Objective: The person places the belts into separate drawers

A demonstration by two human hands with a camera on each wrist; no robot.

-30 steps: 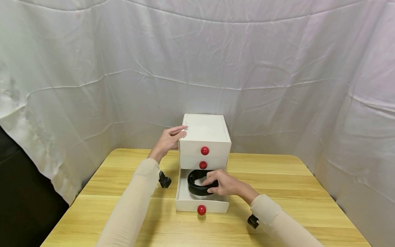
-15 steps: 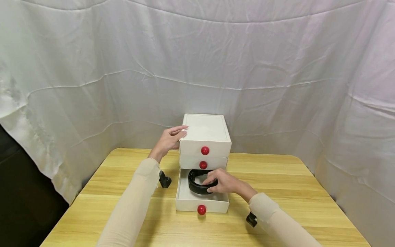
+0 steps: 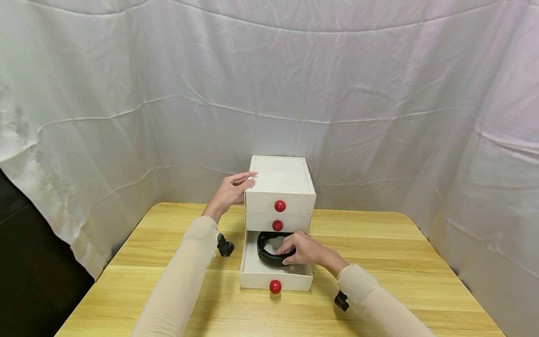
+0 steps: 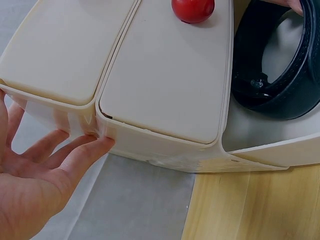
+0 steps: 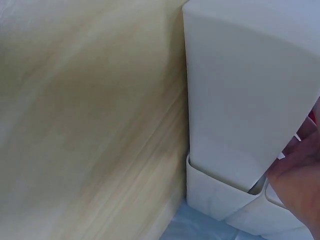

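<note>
Presently on the wooden table (image 3: pixel 379 243), near its far edge at the middle: one white drawer cabinet (image 3: pixel 280 180) with three drawers and three red knobs, one per drawer. Top two drawers pushed in; bottom drawer (image 3: pixel 252 271) pulled out toward the near edge. One black ring-shaped band (image 3: pixel 267 255) lies inside the open drawer, toward its back.

Two hands. Left hand (image 3: pixel 229 192), fingers straight and together, presses flat against the cabinet's left side near the top; it holds nothing. Right hand (image 3: pixel 301 248) reaches into the open drawer, fingers curled over the band's right part and gripping it.

Two small black wrist-camera mounts, one at each sleeve.

Hidden or unclear: the band's right portion is covered by the right hand; its front arc is cut off by the drawer wall in the left wrist view. Right wrist view is blurred, showing only cabinet side, table and a hand edge. One white cloth backdrop (image 3: pixel 126 93) behind the table.
</note>
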